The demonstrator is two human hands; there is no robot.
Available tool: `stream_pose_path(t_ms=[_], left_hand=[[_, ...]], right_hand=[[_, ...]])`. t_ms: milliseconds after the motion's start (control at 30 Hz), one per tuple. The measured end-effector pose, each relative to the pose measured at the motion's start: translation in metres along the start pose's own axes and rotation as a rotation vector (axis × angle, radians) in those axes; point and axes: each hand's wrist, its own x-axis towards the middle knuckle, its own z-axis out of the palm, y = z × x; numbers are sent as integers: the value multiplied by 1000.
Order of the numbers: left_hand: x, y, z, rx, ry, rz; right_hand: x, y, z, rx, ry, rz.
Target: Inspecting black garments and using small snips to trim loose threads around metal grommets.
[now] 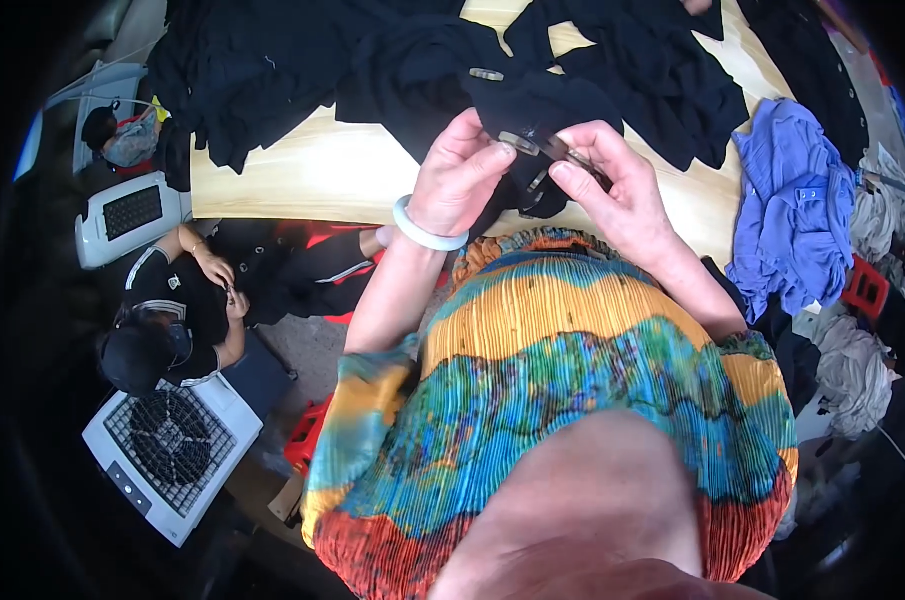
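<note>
- Black fabric: a dark garment (547, 120) lies bunched at the near edge of the counter (302, 170), directly in front of the person, its lower fold held up between both hands.
- Left hand (457, 175): raised over the garment's edge, fingers (492, 160) together, pinched on a small round pale button (518, 142) and the cloth under it. A pale jade-coloured bangle (427, 230) sits on this wrist.
- Right hand (612, 185): just beside the left hand, fingers (572, 180) closed on the same fold of garment, touching a second dark-rimmed button (572, 155).
- Another button (485, 74): oval, greyish, lying on the black cloth farther up, apart from both hands.
- Counter: pale wood, largely covered by a heap of black clothes (272, 60) along its far side and right end.
- Lilac-blue shirt (792, 210): crumpled at the right end of the counter, well apart from the hands.
- Light grey and beige cloth pile (857, 370): lower right, beside a red stool (865, 290).
- Pleated top (562, 380): multicoloured, orange, blue, green and red bands, worn by the person.
- Co-worker (172, 310): seated at left below the counter, dark clothing and dark cap, hands together on dark cloth.
- White box fan (172, 445): on the floor at lower left, grille facing up.
- White appliance (127, 215): at left, near the counter's corner.
</note>
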Motion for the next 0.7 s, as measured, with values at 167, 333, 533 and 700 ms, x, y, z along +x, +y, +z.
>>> stream_pose_path(t_ms=[167, 333, 533, 700], left_hand=[[-1, 2, 4, 13, 18, -14], [0, 0, 1, -11, 20, -18], [-3, 1, -2, -30, 46, -73], [-1, 0, -4, -57, 36, -76]], right_hand=[[2, -5, -3, -64, -56, 20], [5, -9, -2, -118, -65, 56], [8, 0, 3, -48, 51, -83], [9, 7, 1, 115, 65, -30]])
